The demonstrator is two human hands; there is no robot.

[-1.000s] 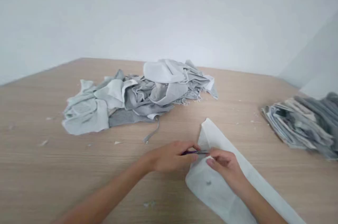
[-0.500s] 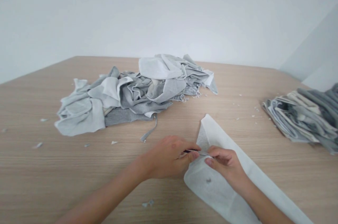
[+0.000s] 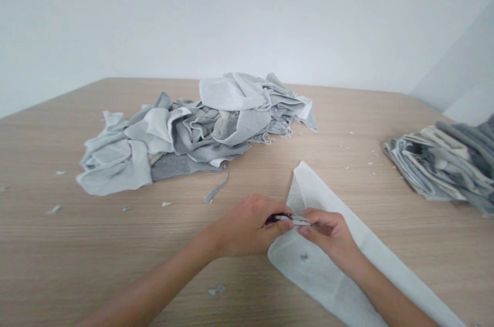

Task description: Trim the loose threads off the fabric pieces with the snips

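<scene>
A long piece of pale grey-white fabric (image 3: 370,247) lies slantwise on the table at the lower right, with a small dark scrap (image 3: 304,256) on it. My left hand (image 3: 252,226) is closed around a pair of thread snips (image 3: 295,220), dark at the grip, with pale metal blades that point right and stand slightly apart. Near the blade tips, my right hand (image 3: 328,234) pinches the fabric, thumb against fingers. Exactly what lies between the blades is too small to make out.
A crumpled heap of grey and white fabric pieces (image 3: 185,137) spreads over the table's back left and middle. At right sits a stack of folded grey fabric (image 3: 440,162). Small scraps (image 3: 216,290) are scattered on the wooden table (image 3: 77,265). A white wall (image 3: 247,13) rises behind.
The snips' blades have opened apart; they looked closed before. Both hands stay nearly in place on the fabric. The whole view has shifted slightly.
</scene>
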